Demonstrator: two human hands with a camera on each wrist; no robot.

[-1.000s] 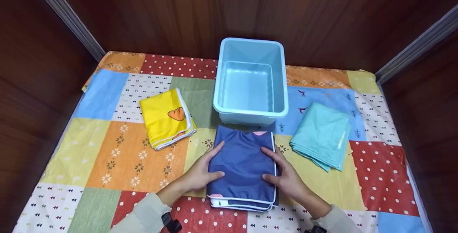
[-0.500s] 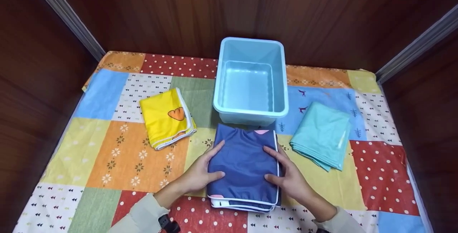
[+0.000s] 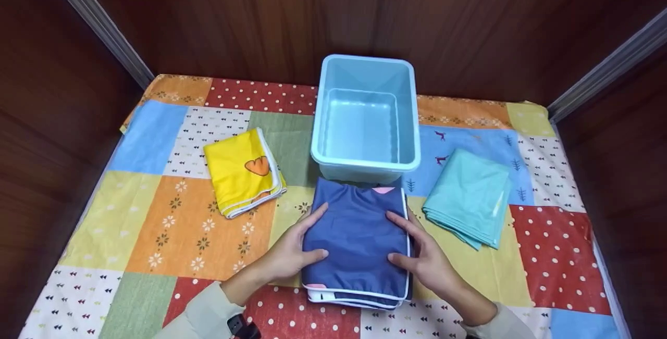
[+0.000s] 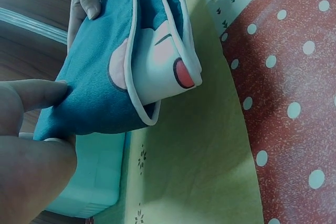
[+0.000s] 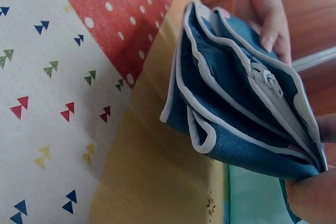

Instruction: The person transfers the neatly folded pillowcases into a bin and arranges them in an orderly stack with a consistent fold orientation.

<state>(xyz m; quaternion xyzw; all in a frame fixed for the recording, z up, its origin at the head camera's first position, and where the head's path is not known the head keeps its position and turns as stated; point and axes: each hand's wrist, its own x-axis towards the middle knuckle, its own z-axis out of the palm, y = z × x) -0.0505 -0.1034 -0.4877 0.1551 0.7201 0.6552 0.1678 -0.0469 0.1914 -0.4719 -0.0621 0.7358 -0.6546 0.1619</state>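
Note:
A folded navy cloth cover (image 3: pixel 357 245) with white piping and pink patches is at the front middle in the head view. My left hand (image 3: pixel 292 250) grips its left side, thumb and a finger lying on top. On the opposite side my right hand (image 3: pixel 424 258) holds the edge in the same way, its other fingers hidden beneath. In the left wrist view, a printed white and red patch (image 4: pixel 163 66) shows between the layers. A zipper pull (image 5: pixel 268 80) and several stacked folds show in the right wrist view. The cover's near edge hangs over the patterned tablecloth (image 5: pixel 68 93).
Just beyond the cover stands a light blue plastic bin (image 3: pixel 359 172) with nothing inside. A folded yellow cloth (image 3: pixel 234 172) lies to the left, and a folded mint-green cloth (image 3: pixel 469 196) to the right. Dark wooden panels (image 3: pixel 250 21) surround the table.
My right hand has shifted slightly to the right, drawing the cover's right edge outward. My left hand has hardly moved, and the bin and the other cloths stay put.

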